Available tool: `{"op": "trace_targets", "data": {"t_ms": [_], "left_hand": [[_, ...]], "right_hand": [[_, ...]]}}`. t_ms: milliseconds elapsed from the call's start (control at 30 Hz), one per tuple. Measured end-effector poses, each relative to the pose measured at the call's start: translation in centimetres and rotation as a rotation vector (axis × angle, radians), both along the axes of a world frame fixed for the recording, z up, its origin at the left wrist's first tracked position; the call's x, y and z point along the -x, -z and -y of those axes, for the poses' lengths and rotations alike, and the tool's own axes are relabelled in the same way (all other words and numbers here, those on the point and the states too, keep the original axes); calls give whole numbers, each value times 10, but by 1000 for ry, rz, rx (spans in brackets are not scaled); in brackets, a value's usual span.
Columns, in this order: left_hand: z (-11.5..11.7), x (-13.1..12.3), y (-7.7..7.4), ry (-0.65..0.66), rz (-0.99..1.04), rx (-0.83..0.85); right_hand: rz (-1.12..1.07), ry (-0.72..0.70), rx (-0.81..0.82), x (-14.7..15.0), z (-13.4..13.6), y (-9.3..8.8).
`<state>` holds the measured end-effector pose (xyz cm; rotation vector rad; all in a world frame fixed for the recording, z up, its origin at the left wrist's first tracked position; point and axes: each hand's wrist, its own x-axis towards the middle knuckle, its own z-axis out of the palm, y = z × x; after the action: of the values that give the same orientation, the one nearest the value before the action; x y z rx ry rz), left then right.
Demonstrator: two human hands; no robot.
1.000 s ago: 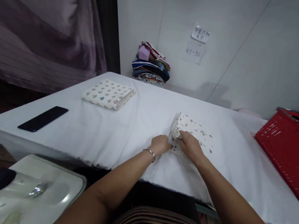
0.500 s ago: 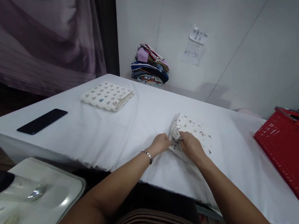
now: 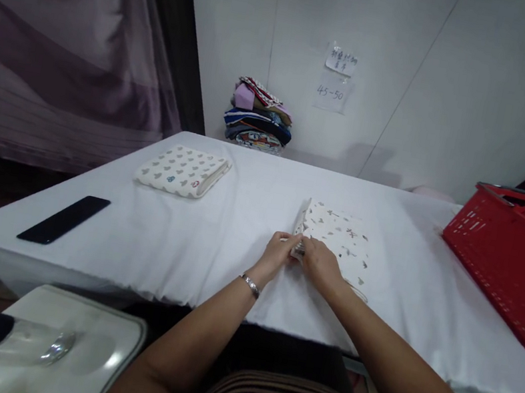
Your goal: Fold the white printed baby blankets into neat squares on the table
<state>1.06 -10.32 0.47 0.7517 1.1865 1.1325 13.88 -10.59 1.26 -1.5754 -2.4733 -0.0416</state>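
Left hand [image 3: 277, 253] and right hand [image 3: 320, 265] found pinched on the near-left corner of the folded cloth [image 3: 343, 239] on the table [image 3: 214, 242], apparently squaring its layers; next move calls for even edges.

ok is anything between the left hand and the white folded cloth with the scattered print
Nothing visible: the left hand touches the near left corner of the white folded cloth, with the right hand close beside it.

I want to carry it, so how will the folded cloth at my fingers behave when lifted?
The folded cloth shows thin layers, so it may sag. Those stacked edges could unfold. Lying flat, it probably won't roll.
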Motion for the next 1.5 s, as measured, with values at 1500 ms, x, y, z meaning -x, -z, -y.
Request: {"op": "trace_targets", "data": {"t_ms": [1500], "left_hand": [[26,-32,3,142,-90,166]], "right_hand": [[-159,396,-195,-177,74,62]]}}
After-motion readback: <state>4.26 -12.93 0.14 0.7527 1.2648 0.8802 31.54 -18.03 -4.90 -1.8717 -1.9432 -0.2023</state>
